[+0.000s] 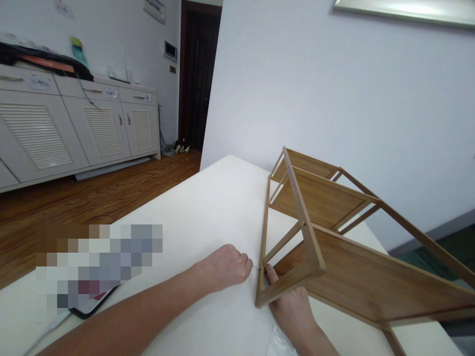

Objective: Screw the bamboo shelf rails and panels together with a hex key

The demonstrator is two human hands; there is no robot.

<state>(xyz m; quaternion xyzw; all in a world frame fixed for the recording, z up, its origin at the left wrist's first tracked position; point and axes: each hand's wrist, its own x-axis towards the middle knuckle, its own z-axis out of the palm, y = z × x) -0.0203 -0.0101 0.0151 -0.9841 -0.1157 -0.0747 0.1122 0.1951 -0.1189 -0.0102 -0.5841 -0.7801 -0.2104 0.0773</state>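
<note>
A wooden rack [349, 272] with several slatless panels lies on its side on the white table [193, 222]. My left hand [232, 267] is closed in a fist left of the rack. From it a thin metal rod [256, 267], perhaps a hex key, reaches to the lower bar of the rack's end frame; the rest of the rod is hidden in my fingers. My right hand [295, 306] grips the rack near that same spot, one finger showing inside the frame and the others partly hidden behind the wood.
Clear plastic wrapping [280, 343] lies by my right wrist. At the left, a phone [92, 306], mostly blurred out, rests on the table with a white cable [52, 326]. A wall [315, 99] stands behind the rack. White cabinets [74, 118] line the far left.
</note>
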